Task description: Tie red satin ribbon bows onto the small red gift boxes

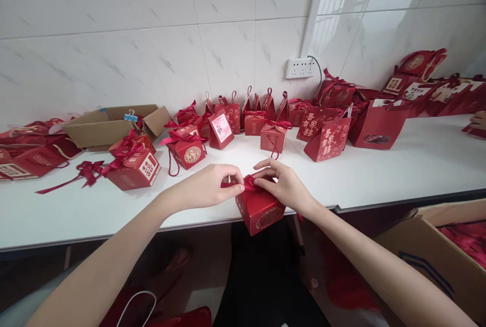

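A small red gift box (261,211) with a gold-patterned front sits tilted at the table's front edge, between my hands. Dark red ribbon (248,184) is gathered on its top. My left hand (216,186) pinches the ribbon between thumb and forefinger at the box's upper left. From the other side, my right hand (285,185) bends its thumb and fingers onto the ribbon at the top of the box. The fingers hide part of the ribbon, so how it is looped cannot be made out.
Several red gift boxes (188,154) and bags (330,139) stand along the white table (212,181). An open cardboard box (96,132) lies at the back left; a larger carton (429,246) with red contents is lower right. Another person's hand (478,120) shows far right. A socket strip (299,68) hangs on the wall.
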